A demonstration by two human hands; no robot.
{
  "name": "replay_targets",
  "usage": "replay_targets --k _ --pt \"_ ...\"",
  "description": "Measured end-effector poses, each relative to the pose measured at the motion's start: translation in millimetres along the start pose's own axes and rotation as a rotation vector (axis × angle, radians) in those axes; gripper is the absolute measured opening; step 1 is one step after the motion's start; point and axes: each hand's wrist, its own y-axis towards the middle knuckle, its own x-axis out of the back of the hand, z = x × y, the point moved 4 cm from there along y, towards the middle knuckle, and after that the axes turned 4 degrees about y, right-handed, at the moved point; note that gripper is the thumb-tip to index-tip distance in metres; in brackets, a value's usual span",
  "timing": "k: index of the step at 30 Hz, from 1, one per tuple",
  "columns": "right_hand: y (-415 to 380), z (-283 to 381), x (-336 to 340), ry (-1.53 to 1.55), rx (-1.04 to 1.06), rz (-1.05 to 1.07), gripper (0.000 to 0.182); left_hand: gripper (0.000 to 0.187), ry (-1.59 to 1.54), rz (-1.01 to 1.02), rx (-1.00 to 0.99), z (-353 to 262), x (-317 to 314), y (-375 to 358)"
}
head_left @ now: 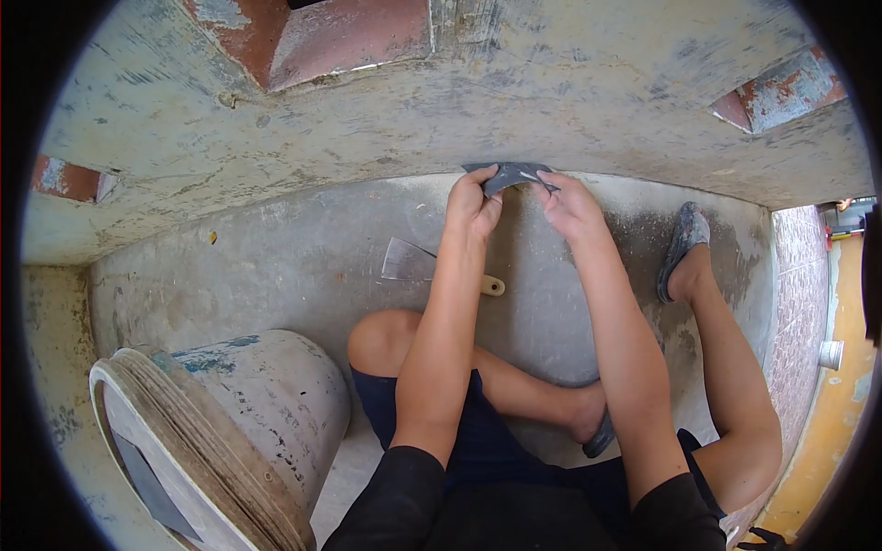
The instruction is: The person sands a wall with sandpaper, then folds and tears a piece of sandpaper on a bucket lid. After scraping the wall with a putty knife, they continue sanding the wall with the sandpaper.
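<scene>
With the person's body as the centre of the clock, the left hand (473,204) is at twelve, thumb and fingers closed in a pinch on the near-left end of a dark sheet (504,174). The right hand (568,208), just beside it, pinches the other end, its fingers partly curled. Between them the thin sheet bows into an arch, pale marks on its surface, at the line where the grey floor (303,239) meets the wall (367,129).

At eleven, a scraper (408,261) lies flat on the floor, passing below the left forearm; its wide blade points to ten and the pale handle end shows on the forearm's other side. At ten stands a big paint-smeared bucket (285,395). At one, near the wall, is the person's right shoe (684,243). The mottled wall has reddish recesses at ten, eleven and one. Farther off, at two, is a small white pot (831,354).
</scene>
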Motion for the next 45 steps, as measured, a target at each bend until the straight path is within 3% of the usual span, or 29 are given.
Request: replay_targets --k 3,7,9,12,18,21,27,29,31,35,39,40,45 --pt "8 -16 -19 0.019 -0.018 0.144 0.015 0.009 -0.02 0.041 -0.024 -22 2 -3" --pt "9 -85 -85 0.195 -0.188 0.205 0.017 0.016 -0.055 -0.216 -0.239 -100 11 -53" --pt "10 -130 -121 0.256 -0.264 0.186 0.018 0.014 -0.209 -0.269 -0.366 -155 55 -49" --pt "3 -153 -149 0.267 -0.254 0.187 0.017 0.01 -0.163 -0.241 -0.408 -184 54 -61" --pt "31 -104 -69 0.192 -0.259 0.1 0.016 0.009 0.096 -0.265 -0.251 -113 43 -21" --pt "20 -84 -60 0.097 -0.158 0.063 0.016 0.015 -0.078 -0.166 -0.246 -89 39 -15" --pt "23 -157 -128 0.271 -0.36 0.153 0.024 0.015 -0.088 -0.24 -0.403 -174 64 -50" --pt "17 -166 -138 0.26 -0.305 0.198 0.026 0.015 -0.067 -0.249 -0.412 -188 63 -55" --pt "13 -159 -137 0.246 -0.318 0.238 0.018 0.015 -0.051 -0.256 -0.424 -186 68 -50" --pt "34 -121 -76 0.163 -0.292 0.156 0.019 0.013 0.073 -0.208 -0.311 -133 59 -25" --pt "8 -93 -91 0.073 -0.197 0.134 0.018 0.01 0.045 -0.185 -0.323 -119 40 -37" --pt "14 -100 -100 0.118 -0.23 0.174 0.018 0.018 0.009 -0.169 -0.314 -125 33 -47" --pt "-7 -124 -155 0.165 -0.263 0.216 0.023 0.013 0.014 -0.221 -0.47 -180 31 -84"
